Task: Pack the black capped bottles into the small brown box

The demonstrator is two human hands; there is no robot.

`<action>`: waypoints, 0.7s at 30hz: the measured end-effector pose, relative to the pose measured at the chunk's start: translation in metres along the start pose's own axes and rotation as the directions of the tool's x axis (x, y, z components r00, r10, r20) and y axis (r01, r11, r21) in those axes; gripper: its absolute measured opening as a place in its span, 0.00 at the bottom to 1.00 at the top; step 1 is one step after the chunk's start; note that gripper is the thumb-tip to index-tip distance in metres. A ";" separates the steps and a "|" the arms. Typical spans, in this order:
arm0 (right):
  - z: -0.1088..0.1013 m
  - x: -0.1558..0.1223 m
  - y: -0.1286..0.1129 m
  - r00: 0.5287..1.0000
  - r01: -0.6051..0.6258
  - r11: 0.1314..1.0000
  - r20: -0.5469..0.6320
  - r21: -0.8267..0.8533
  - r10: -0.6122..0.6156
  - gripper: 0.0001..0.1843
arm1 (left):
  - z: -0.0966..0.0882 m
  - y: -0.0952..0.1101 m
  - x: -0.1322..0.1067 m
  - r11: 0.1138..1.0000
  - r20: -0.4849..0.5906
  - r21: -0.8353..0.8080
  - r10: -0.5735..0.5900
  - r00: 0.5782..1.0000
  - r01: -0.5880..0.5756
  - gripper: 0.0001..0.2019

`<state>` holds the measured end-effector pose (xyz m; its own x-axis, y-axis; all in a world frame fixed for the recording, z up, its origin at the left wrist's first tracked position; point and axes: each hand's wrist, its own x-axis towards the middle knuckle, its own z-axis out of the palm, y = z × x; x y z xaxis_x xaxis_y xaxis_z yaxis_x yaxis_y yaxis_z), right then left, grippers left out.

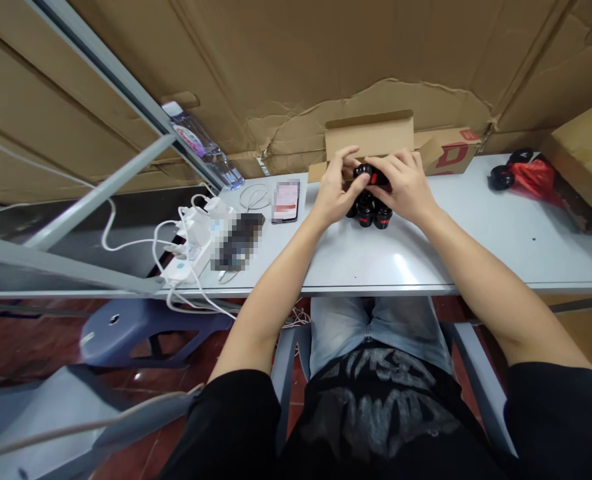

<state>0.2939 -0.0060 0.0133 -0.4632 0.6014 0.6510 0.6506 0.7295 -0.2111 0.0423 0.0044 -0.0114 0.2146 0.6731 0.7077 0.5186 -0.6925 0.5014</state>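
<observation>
Both hands meet over the far middle of the grey table [476,247]. My left hand [333,190] and my right hand [401,183] are closed together on a small black and red part [369,173], held just above the table. Under them stand a few similar black and red round parts [371,215] in a cluster. Right behind the hands is an open cardboard box [371,133] with its flap raised.
A phone [286,200] lies left of the hands, beside a coiled white cable [256,197]. Further left, a white power strip with chargers and cables [189,247]. A water bottle [201,143] leans on a metal frame. Red bag with black wheels [526,173] at right.
</observation>
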 end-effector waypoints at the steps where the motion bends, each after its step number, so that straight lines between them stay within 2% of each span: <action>1: 0.002 0.000 0.003 1.000 -0.015 1.000 -0.024 0.002 0.015 0.31 | -0.004 -0.008 0.002 1.000 -0.062 0.014 -0.013 0.998 0.014 0.40; 5: 0.009 0.003 0.017 0.988 -0.112 0.993 -0.108 0.032 0.114 0.28 | -0.021 -0.038 0.009 0.984 -0.285 0.119 -0.094 0.954 0.132 0.42; 8: 0.015 0.016 0.025 0.977 -0.153 0.986 -0.137 0.069 0.161 0.29 | -0.026 -0.047 0.009 0.963 -0.315 0.180 -0.136 0.939 0.200 0.49; 10: 0.018 0.029 0.025 0.980 -0.149 0.984 -0.121 0.097 0.160 0.29 | -0.025 -0.046 0.006 0.954 -0.264 0.232 -0.126 0.956 0.189 0.47; 13: 0.023 0.051 0.018 0.979 -0.191 0.963 -0.032 0.188 0.201 0.24 | -0.026 -0.039 0.003 0.937 -0.105 0.324 -0.101 0.989 0.130 0.32; 16: 0.028 0.069 0.009 0.960 -0.279 0.916 0.059 0.288 0.273 0.23 | -0.030 -0.032 0.001 0.922 0.035 0.372 -0.127 0.991 0.105 0.21; 21: 0.036 0.082 0.014 0.946 -0.292 0.887 0.241 0.357 0.215 0.25 | -0.035 -0.030 0.001 0.916 0.080 0.380 -0.170 0.982 0.127 0.20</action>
<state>0.2431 0.0648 0.0374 -0.4435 0.8045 0.3950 0.4979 0.5876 -0.6378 -0.0022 0.0168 -0.0081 0.1886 0.7994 0.5704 0.8172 -0.4499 0.3602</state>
